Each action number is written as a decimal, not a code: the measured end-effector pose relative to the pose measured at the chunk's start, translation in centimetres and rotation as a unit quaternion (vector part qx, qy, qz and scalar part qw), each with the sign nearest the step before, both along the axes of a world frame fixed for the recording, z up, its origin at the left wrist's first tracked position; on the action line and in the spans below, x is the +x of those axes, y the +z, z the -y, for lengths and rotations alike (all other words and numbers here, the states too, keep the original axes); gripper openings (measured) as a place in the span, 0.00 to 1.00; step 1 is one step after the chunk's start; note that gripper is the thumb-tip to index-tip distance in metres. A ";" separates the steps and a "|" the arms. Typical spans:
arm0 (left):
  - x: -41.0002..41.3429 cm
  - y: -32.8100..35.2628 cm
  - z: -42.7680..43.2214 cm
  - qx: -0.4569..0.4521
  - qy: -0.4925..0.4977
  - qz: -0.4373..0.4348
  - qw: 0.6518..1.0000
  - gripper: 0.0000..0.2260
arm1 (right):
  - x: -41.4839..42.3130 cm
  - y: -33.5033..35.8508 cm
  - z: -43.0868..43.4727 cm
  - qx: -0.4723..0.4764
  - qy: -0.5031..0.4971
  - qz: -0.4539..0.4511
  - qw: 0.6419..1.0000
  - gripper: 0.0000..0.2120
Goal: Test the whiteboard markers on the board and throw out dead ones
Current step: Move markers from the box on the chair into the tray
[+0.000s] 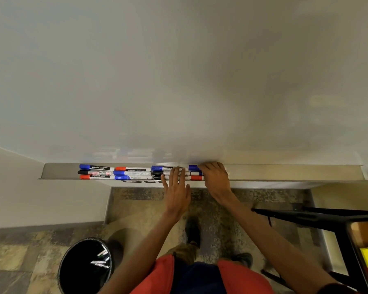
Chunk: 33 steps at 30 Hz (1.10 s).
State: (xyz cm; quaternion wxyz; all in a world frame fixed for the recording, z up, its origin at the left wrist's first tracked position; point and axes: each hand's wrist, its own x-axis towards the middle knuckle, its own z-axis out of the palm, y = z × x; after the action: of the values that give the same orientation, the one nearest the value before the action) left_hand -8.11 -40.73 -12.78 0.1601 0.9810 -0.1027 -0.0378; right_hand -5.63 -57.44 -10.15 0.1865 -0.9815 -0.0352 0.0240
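Fingers [175, 174] of the left hand [177, 193] lie straight, flat across the markers. The right hand [216, 179] curls over the row's right end, and I can't tell if it's actually pinching one. Whiteboard [179, 71] fills the view above, no test strokes visible. Tray [285, 172] runs along its bottom edge. Bin [74, 264] sits on the floor at lower left w/ a few pens inside. Markers [123, 172] lie packed in three rows in the tray's left half. Best approach, probably: steady the row w/ the left and lift just one marker by the barrel, not the cap, then uncap & draw one firm stroke.
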 end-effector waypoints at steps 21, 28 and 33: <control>-0.4 2.5 7.8 -0.136 -0.056 0.008 0.989 0.19 | -4.2 2.1 7.2 0.036 -0.094 0.068 0.993 0.12; -3.7 3.4 16.9 -0.154 -0.153 -0.017 0.976 0.15 | -11.3 2.8 16.2 0.046 -0.225 0.054 0.972 0.14; -7.5 4.2 24.8 -0.143 -0.243 -0.062 0.958 0.13 | -17.7 2.9 23.4 0.049 -0.326 0.032 0.944 0.14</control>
State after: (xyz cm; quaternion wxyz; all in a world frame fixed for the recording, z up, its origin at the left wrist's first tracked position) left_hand -15.60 -65.51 -8.54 0.2910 0.8892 -0.3318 -0.1207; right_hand -23.35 -80.87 -7.24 0.2310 -0.9293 0.2794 -0.0709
